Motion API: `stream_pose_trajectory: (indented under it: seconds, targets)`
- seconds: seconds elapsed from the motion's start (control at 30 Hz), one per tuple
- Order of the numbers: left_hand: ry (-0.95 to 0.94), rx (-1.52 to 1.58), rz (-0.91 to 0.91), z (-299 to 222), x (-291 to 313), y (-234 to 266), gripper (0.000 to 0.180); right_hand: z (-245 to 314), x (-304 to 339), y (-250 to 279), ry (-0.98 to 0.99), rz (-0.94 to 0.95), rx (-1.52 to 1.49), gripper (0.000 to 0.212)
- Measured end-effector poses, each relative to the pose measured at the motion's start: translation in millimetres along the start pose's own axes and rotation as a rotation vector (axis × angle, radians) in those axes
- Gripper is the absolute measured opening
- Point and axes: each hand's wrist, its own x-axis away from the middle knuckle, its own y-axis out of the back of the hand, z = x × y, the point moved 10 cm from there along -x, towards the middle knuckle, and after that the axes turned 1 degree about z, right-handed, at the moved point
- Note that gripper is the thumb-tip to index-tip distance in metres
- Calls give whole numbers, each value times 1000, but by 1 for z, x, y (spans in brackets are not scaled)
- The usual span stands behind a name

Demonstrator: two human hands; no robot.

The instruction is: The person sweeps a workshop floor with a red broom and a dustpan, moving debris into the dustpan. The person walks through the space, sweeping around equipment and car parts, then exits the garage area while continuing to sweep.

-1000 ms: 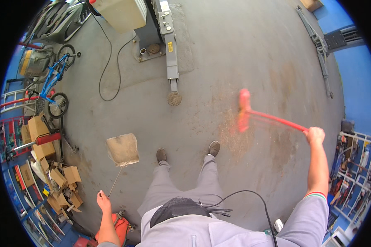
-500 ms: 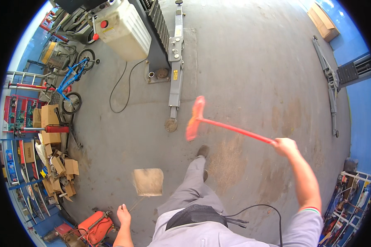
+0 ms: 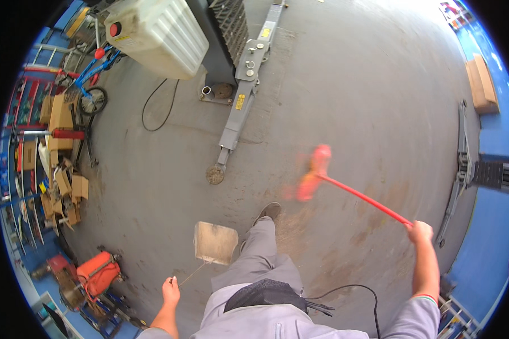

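Note:
My right hand [image 3: 421, 231] is closed around the end of a long red handle, with the arm stretched out to the right. That handle belongs to a red broom [image 3: 367, 200], whose head is smeared by motion over the floor ahead of my foot. At the lower left, my left hand [image 3: 171, 291] grips a thin wire-like handle. From it hangs a beige, scoop-shaped dustpan [image 3: 216, 243], beside my leg. Whether the dustpan touches the floor I cannot tell.
A grey lift arm [image 3: 240, 107] runs along the floor ahead, below a white tank [image 3: 161, 39] by the lift post. Cardboard boxes [image 3: 62, 121], a blue bicycle [image 3: 87, 79] and an orange machine [image 3: 99, 274] line the left. Brownish dirt [image 3: 300, 226] marks the floor near my foot.
The broom and my right hand have moved to the right and the hand nearer to me. The dustpan has swung slightly right, toward my leg. The whole view has shifted and turned.

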Motion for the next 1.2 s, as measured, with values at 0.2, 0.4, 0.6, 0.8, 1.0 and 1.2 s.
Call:
stream_pose_trajectory:
  seconds: [0.2,0.4,0.6,0.8,1.0,1.2]
  targets:
    - [185,191,-64,-59,25,-23,38,-117,-36,144,3,-210,97,54]
    - [199,237,-159,-146,37,-36,38,-37,-143,212,209,-88,-102,58]
    - [198,121,-182,-299,54,-16,34,230,-305,300,511,-118,-271,59]
    - [-62,-109,-151,-481,40,-1,32,194,-402,264,449,23,-274,57]
    - [-274,-80,-66,-623,-12,-10,34,-143,-368,118,47,147,-219,59]
    - [-510,-30,54,-767,-69,-36,33,-287,-155,-46,-248,186,-528,53]
